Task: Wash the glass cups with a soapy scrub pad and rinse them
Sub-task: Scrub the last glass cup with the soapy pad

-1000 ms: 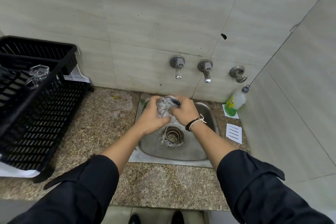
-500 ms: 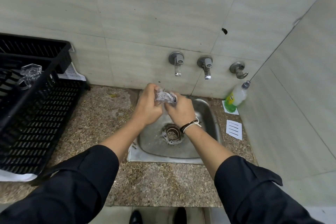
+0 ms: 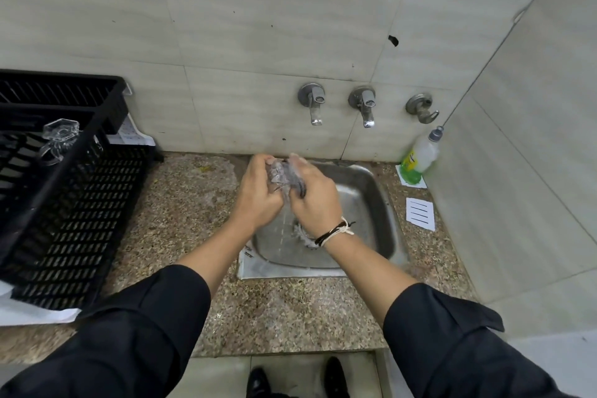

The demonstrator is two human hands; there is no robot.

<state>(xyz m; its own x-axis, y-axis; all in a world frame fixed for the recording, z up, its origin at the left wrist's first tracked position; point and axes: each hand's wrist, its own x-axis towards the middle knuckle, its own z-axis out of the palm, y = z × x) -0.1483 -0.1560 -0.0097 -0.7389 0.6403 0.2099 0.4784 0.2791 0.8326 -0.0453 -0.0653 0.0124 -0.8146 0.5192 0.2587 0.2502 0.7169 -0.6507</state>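
A clear faceted glass cup is held over the back left part of the steel sink. My left hand grips it from the left. My right hand curls round it from the right, fingers pressed against the glass. A dark edge shows under the right fingers; I cannot tell whether it is a scrub pad. A thin stream of water falls from the cup into the basin. A second clear glass cup lies in the black dish rack at the left.
Two wall taps and a hook sit above the sink. A dish soap bottle leans in the right corner, with a white lined card in front of it. Speckled granite counter surrounds the sink.
Both hands have lifted the cup up and back toward the wall and turned it between them. Water now runs off it into the basin.
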